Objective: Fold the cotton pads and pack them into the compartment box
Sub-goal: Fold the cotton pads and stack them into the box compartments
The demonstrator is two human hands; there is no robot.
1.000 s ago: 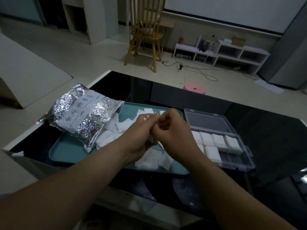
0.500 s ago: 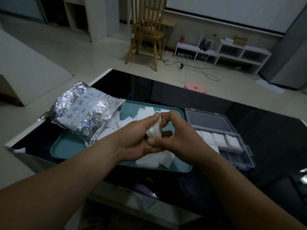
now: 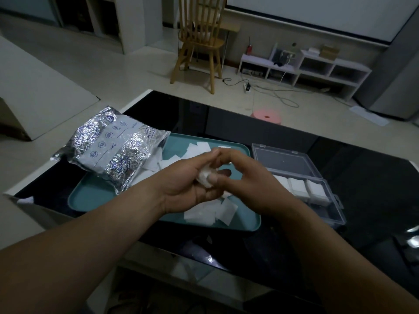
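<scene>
Since the earlier frame the cotton pad point(image 3: 204, 177) has been squeezed lower and flatter between both hands at frame centre. A black glass table point(image 3: 362, 177) spans the middle. Left of centre on it, a teal tray point(image 3: 90, 198) carries a silver foil bag point(image 3: 111, 150) and loose pads point(image 3: 201, 214). At centre right the clear compartment box point(image 3: 335, 214) lies open, with folded pads point(image 3: 299, 186) in it. The left hand point(image 3: 183, 184) pinches the pad under its thumb, and the right hand point(image 3: 249, 180) grips it with curled fingertips.

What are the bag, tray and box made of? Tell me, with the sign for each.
Bag: likely metallised foil, shiny and crinkled, with a white printed panel.
Tray: probably plastic, smooth matte teal, rounded rim.
Box: clear hard plastic, see-through lid and walls.
</scene>
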